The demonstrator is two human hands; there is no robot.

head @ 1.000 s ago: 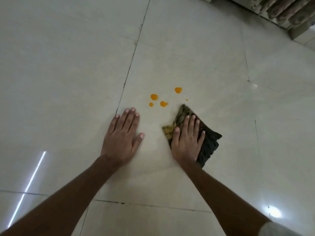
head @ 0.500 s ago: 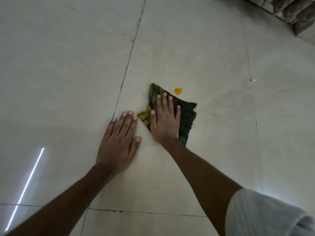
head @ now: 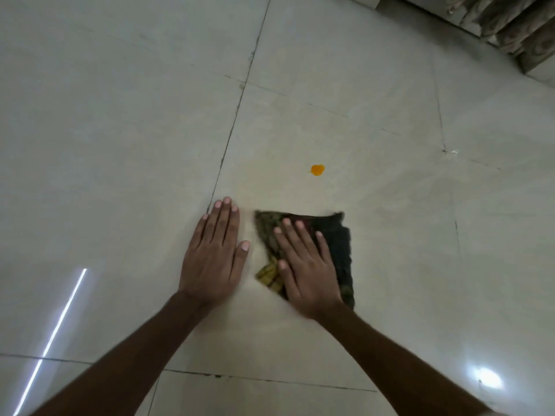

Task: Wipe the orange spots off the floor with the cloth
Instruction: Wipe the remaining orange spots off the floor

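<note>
One orange spot (head: 317,169) shows on the pale tiled floor (head: 390,205), a little beyond the cloth. The folded dark cloth (head: 339,244), green and yellow at its left edge, lies flat on the floor. My right hand (head: 303,265) presses down on it, palm flat, fingers spread. My left hand (head: 214,253) rests flat on the bare floor just left of the cloth, holding nothing. No other orange spots are visible.
Tile joints run past my left fingertips and across the floor near my forearms. Patterned furniture or fabric (head: 510,22) stands at the far right corner. Light glares (head: 488,381) lie on the floor at lower right and lower left.
My right hand swept the cloth forward over the cluster of spots, then pulled it back toward me. That cluster is gone; one spot remains. My left hand stayed planted.
</note>
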